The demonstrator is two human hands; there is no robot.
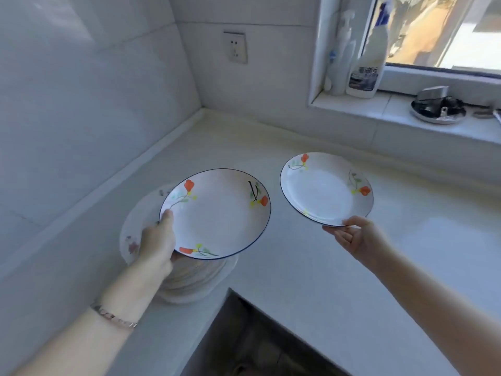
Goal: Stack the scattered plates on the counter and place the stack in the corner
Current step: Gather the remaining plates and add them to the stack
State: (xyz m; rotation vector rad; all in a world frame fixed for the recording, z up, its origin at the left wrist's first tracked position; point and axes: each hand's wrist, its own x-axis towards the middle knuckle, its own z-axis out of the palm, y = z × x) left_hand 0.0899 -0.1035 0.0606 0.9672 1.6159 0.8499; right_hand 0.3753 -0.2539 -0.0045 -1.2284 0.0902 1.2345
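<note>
Two hands pinching rims: left hand [157, 242], left plate [217, 215] above the stack [189, 283]; right hand [357, 237], right plate [322, 188].

**Two flowered plates held up, stack below**

The left plate [217, 215] is white with a blue rim and three orange flowers. The left hand [157, 240] grips its left rim, holding it roughly level over the stack [189, 278] of pale plates on the counter [298, 267]. The right plate [322, 191] has the same pattern and is tilted. The right hand [357, 237] holds its near rim.
</note>
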